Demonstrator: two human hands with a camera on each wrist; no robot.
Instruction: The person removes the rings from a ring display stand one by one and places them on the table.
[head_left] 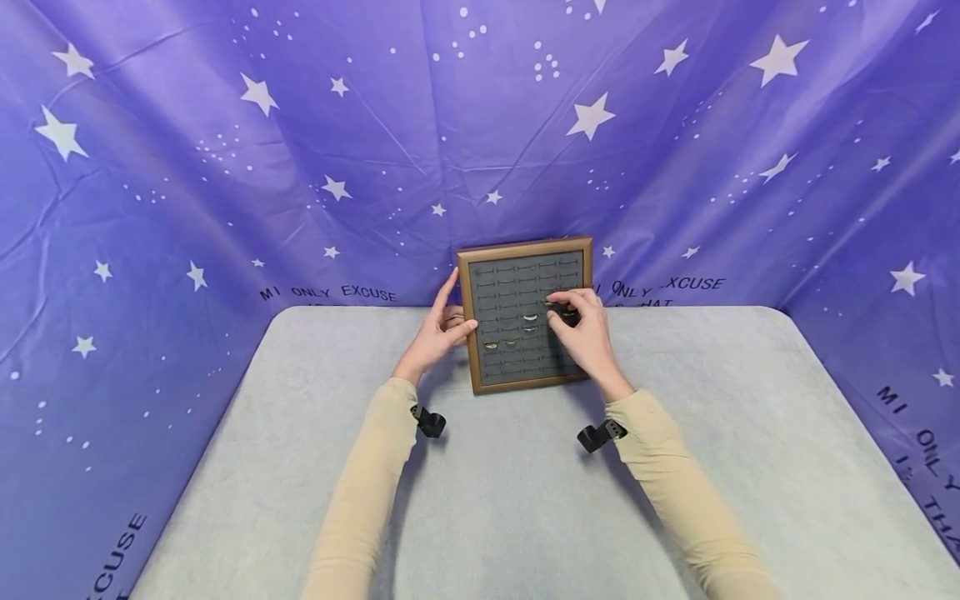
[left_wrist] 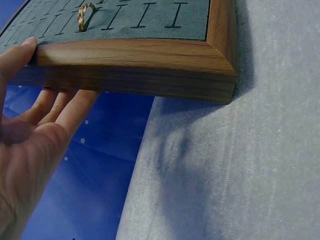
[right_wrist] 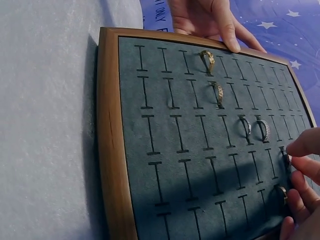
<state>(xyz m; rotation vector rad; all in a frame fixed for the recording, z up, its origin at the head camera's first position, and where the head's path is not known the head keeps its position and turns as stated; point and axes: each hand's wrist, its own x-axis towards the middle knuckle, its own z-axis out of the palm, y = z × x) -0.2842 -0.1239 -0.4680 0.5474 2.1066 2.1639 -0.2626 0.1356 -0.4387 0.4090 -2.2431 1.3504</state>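
Tray point(head_left: 525, 377), wood-framed with grey slotted felt, lies on the grey table point(head_left: 510, 500) near its far edge, against the starry purple backdrop point(head_left: 225, 167). Left hand point(head_left: 438, 329) steadies the tray's left edge with straight, relaxed fingers, thumb point(left_wrist: 17, 55) on the frame's top. Right hand point(head_left: 585, 329) rests over the tray's right side, fingertips point(right_wrist: 305, 145) pinching a ring point(right_wrist: 285, 157) at a slot. In the right wrist view 4 other rings sit in slots: 2 gold ones point(right_wrist: 208, 61) near the left hand and 2 silver ones point(right_wrist: 263, 130) mid-tray; 1 more shows by the fingers. Judging by this, filling is at an early stage, since most slots stand bare.
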